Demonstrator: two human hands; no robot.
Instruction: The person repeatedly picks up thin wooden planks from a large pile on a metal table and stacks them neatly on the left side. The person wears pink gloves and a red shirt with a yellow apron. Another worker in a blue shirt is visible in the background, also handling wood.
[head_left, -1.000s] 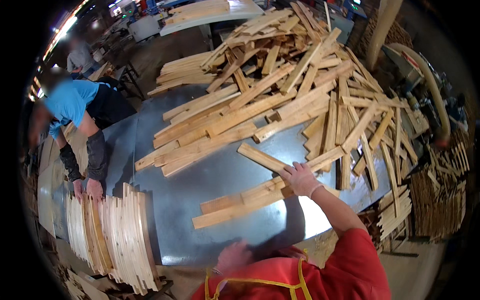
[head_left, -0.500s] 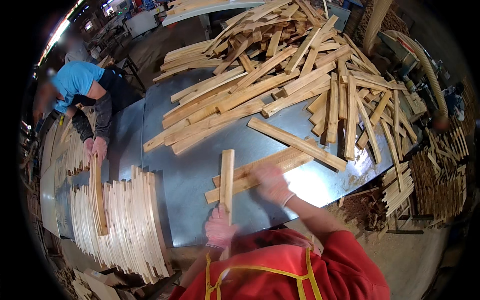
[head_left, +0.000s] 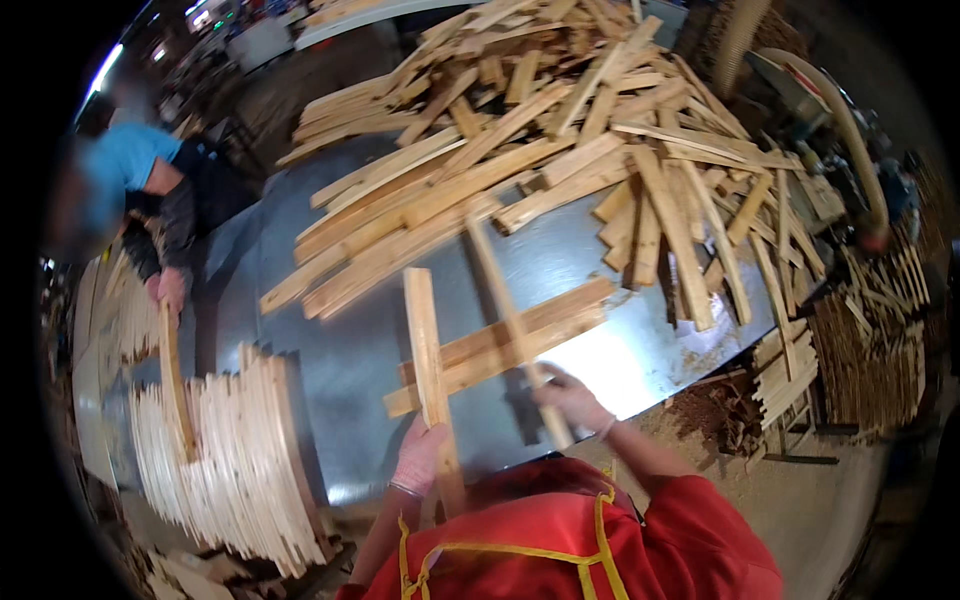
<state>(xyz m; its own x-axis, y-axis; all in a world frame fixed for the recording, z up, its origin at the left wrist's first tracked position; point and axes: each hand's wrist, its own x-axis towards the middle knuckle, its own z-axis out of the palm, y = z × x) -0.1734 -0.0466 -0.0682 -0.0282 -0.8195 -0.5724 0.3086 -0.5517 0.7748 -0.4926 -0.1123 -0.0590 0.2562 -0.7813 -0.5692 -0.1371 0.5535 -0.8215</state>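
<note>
My left hand, in a pale pink glove, grips a wooden board near its lower end. The board points away from me over the metal table. In my gloved right hand is a second, narrower-looking wooden slat, slanting up to the left and slightly blurred. Its near end comes down beside the table's front edge. Two boards lie side by side under these held pieces: a darker board behind and a lighter board in front.
A big jumbled heap of boards covers the far side of the metal table. Left of me stands a row of pale slats. A co-worker in a blue shirt handles a board over it. Stacked slats stand at right.
My right hand has taken hold of the slat that lay slantwise on the table and swung it nearly upright in the picture. The view has shifted slightly.
</note>
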